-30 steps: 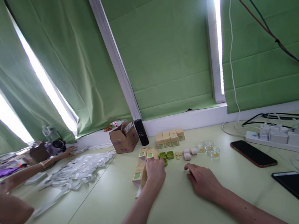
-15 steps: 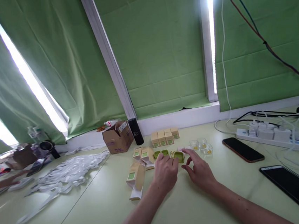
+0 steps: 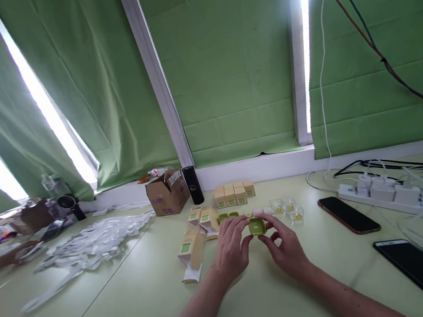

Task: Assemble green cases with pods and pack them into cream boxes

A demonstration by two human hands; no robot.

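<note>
A small green square dish (image 3: 257,227) is held up between my two hands, its open face tilted toward me. My left hand (image 3: 231,249) pinches the dish's left edge with thumb and fingers. Thumb and forefinger of my right hand (image 3: 285,245) grip its right side. Just behind my left fingers lie other green pieces (image 3: 232,215), partly covered. Clear square cases with yellow centres (image 3: 297,214) stand beyond my right hand. Open kraft boxes with green labels (image 3: 192,247) lie to the left of my left hand.
Several closed kraft boxes (image 3: 230,195) stand in back. A brown carton (image 3: 167,195) and black bottle (image 3: 193,185) are near the wall. White straps (image 3: 103,241) lie left, where another person's hand (image 3: 18,254) shows. Phones (image 3: 349,214) and a power strip (image 3: 395,199) lie right.
The green dish has come up off the table toward me, now between both hands. My left hand has turned and moved right onto its edge. At far left, another person's hand has shifted.
</note>
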